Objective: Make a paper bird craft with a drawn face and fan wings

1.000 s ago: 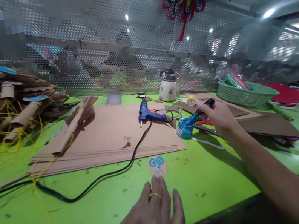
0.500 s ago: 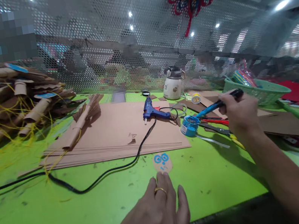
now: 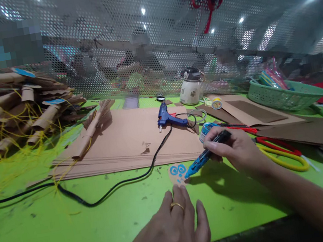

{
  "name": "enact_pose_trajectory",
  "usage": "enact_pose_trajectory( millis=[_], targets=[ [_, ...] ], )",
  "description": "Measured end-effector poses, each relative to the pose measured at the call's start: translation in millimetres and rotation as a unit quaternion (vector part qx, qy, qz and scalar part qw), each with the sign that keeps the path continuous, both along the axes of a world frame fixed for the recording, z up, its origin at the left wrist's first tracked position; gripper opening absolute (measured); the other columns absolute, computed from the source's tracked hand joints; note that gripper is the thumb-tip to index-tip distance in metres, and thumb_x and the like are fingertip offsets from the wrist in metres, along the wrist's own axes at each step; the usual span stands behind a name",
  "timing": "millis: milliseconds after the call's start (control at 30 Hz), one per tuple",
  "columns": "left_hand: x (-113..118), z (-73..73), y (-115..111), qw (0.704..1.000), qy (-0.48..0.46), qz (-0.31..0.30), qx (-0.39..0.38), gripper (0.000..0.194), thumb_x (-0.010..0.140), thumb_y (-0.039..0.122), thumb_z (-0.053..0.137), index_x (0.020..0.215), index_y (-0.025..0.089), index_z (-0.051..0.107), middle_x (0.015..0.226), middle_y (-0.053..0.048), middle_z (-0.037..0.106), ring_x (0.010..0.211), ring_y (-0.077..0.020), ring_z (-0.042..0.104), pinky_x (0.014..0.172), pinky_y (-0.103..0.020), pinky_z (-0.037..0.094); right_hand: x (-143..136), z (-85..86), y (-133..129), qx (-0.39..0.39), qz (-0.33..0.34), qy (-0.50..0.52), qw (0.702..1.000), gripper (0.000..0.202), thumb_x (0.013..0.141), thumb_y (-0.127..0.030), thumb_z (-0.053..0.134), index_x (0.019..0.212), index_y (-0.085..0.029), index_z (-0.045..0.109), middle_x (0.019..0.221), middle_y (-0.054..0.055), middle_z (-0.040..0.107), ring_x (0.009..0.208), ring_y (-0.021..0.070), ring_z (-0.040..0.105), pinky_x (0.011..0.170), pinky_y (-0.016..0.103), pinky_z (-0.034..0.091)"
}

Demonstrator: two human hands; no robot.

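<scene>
The right hand (image 3: pixel 237 147) grips a slender blue-and-black pen-shaped tool (image 3: pixel 199 161), its fingers clenched around the black upper portion. The long axis slopes from that end, at upper right, down to the blue tip at lower left, which points at the right edge of a small, rounded, tan cardboard disc (image 3: pixel 174 178) with blue face markings. The disc lies on the lime-green bench (image 3: pixel 51 238), eyes toward the far side, mouth marks toward the left hand (image 3: pixel 172 224). The left-hand fingers are extended, grasping nothing, and their tips cover the disc's near edge. Contact between tip and disc cannot be determined. The right hand partly hides the round blue paint jar (image 3: pixel 203 132). Both forearms are cut off by the frame.
</scene>
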State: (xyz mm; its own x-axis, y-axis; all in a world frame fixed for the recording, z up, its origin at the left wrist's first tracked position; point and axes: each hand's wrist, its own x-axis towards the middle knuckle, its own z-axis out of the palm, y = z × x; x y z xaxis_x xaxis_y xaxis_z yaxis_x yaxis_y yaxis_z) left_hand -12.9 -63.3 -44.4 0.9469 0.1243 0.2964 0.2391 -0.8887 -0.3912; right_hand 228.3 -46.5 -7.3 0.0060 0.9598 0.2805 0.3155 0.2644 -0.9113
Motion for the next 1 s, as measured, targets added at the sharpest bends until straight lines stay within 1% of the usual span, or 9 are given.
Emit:
enact_pose_trajectory(
  millis=[100, 200, 500, 667, 767, 1000],
  targets=[
    [1.3, 0.6, 0.8, 1.000, 0.001, 0.004, 0.007, 0.044, 0.099, 0.037, 0.043, 0.125, 0.003, 0.051, 0.117, -0.029, 0.064, 0.113, -0.0394, 0.063, 0.088, -0.049, 0.055, -4.6, 5.2, -1.2, -0.001, 0.013, -0.045, 0.999, 0.018, 0.085, -0.033, 0.066, 0.076, -0.018, 0.060, 0.057, -0.004, 0.056, 0.050, 0.0103, 0.050, 0.049, 0.023, 0.042],
    [1.2, 1.7, -0.1, 1.000, 0.000, 0.002, 0.006, 0.045, 0.099, 0.037, 0.041, 0.125, 0.003, 0.051, 0.118, -0.030, 0.063, 0.112, -0.0388, 0.063, 0.089, -0.049, 0.054, -7.5, 8.6, -2.0, 0.011, 0.018, -0.067, 0.998, 0.016, 0.085, -0.030, 0.065, 0.075, -0.018, 0.061, 0.059, -0.003, 0.057, 0.051, 0.0103, 0.051, 0.050, 0.023, 0.042],
    [0.5, 1.4, -1.4, 1.000, -0.003, 0.002, 0.001, 0.046, 0.099, 0.039, 0.043, 0.125, 0.002, 0.051, 0.118, -0.030, 0.064, 0.113, -0.0385, 0.063, 0.090, -0.050, 0.053, -7.4, 7.9, -1.3, 0.025, 0.013, -0.082, 0.996, 0.015, 0.084, -0.029, 0.065, 0.075, -0.018, 0.062, 0.059, -0.003, 0.056, 0.051, 0.0103, 0.051, 0.050, 0.022, 0.042],
    [3.2, 0.0, 0.0, 1.000, -0.003, 0.005, -0.002, 0.046, 0.099, 0.040, 0.043, 0.125, 0.003, 0.051, 0.119, -0.030, 0.063, 0.113, -0.0392, 0.063, 0.090, -0.049, 0.053, -7.4, 8.0, -1.3, 0.007, 0.027, -0.082, 0.996, 0.015, 0.086, -0.030, 0.064, 0.077, -0.018, 0.061, 0.060, -0.003, 0.057, 0.051, 0.0100, 0.052, 0.049, 0.021, 0.042],
    [2.1, 0.5, -0.9, 1.000, 0.005, 0.005, -0.001, 0.045, 0.099, 0.038, 0.042, 0.126, 0.002, 0.050, 0.119, -0.031, 0.062, 0.113, -0.0399, 0.062, 0.090, -0.050, 0.053, -6.4, 7.4, -1.4, 0.006, 0.031, -0.086, 0.996, 0.015, 0.087, -0.029, 0.063, 0.078, -0.018, 0.061, 0.061, -0.003, 0.057, 0.052, 0.0099, 0.053, 0.050, 0.021, 0.042],
    [0.6, 0.9, -1.6, 1.000, 0.004, 0.004, -0.005, 0.044, 0.099, 0.036, 0.041, 0.125, 0.002, 0.050, 0.118, -0.031, 0.063, 0.112, -0.0399, 0.063, 0.088, -0.050, 0.054, -5.2, 9.0, -2.2, 0.027, 0.025, -0.113, 0.993, 0.013, 0.086, -0.025, 0.062, 0.075, -0.018, 0.061, 0.060, -0.004, 0.054, 0.053, 0.0093, 0.049, 0.050, 0.021, 0.039]
  ],
)
